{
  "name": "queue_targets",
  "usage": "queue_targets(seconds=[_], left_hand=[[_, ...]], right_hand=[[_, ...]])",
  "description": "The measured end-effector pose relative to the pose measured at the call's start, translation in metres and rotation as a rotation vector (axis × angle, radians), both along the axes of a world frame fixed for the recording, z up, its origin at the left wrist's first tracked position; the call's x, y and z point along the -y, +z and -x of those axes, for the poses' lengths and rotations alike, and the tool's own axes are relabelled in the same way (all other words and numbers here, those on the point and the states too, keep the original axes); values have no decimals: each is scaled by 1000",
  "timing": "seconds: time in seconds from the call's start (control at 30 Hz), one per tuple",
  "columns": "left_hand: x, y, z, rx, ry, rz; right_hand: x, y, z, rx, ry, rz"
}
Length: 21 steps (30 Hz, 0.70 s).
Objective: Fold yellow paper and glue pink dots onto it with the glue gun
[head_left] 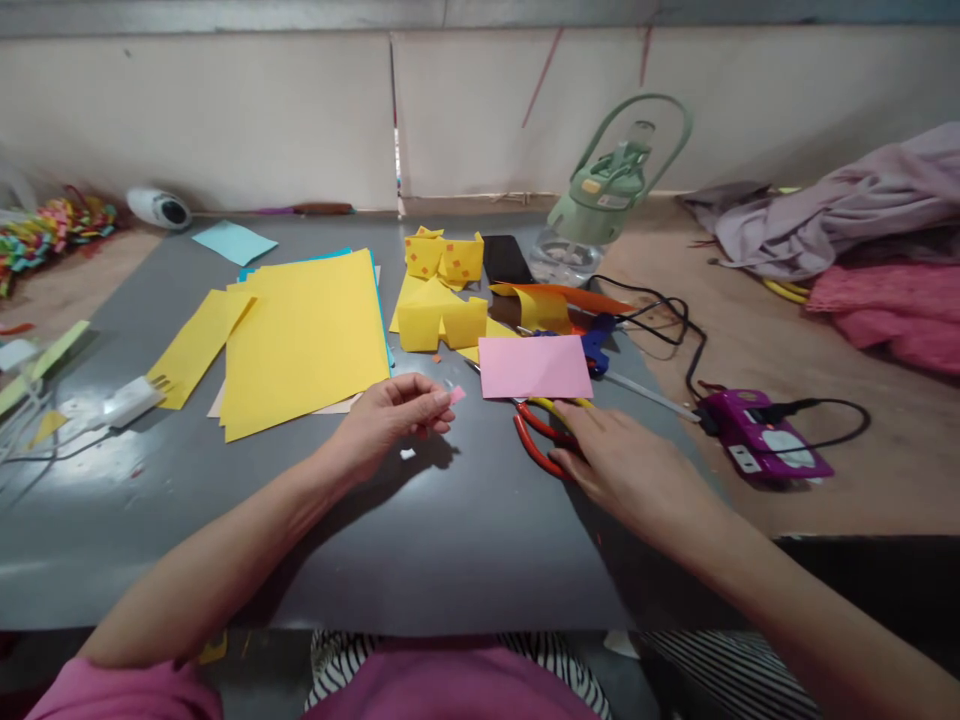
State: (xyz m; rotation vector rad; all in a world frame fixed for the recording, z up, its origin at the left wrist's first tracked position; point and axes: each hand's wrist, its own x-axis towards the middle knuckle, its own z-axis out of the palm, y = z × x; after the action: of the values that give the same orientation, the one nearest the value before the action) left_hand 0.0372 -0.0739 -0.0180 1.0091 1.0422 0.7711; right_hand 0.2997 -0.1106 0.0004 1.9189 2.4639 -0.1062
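Between thumb and forefinger, my left hand (409, 405) pinches a small scrap of pink paper (457, 394) above the grey table surface. My right hand (626, 460) is at the red and yellow handles of a pair of scissors (531, 452), thumb and fingers closed around them. A pink paper rectangle (536, 367) lies over part of the scissors, and the blades are mostly hidden under it. Behind it are two folded yellow paper pieces; the rear piece (463, 258) carries small orange squares, and the front piece (442, 322) is plain.
Yellow sheets (307, 340) lie stacked at the left, near a white charger (135, 403). Behind the pink paper are a blue glue gun (598, 345), a black phone (507, 260) and a green-topped bottle (596, 200). A purple power strip (765, 435) with cables sits at right.
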Motion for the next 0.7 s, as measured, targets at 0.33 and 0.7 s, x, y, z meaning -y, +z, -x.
queue_targets(seconds=[0.33, 0.7], left_hand=[[1, 15, 13, -178, -188, -163], [-5, 15, 22, -245, -440, -62]], right_hand=[[0, 7, -19, -418, -9, 403], [13, 37, -21, -289, -43, 667]])
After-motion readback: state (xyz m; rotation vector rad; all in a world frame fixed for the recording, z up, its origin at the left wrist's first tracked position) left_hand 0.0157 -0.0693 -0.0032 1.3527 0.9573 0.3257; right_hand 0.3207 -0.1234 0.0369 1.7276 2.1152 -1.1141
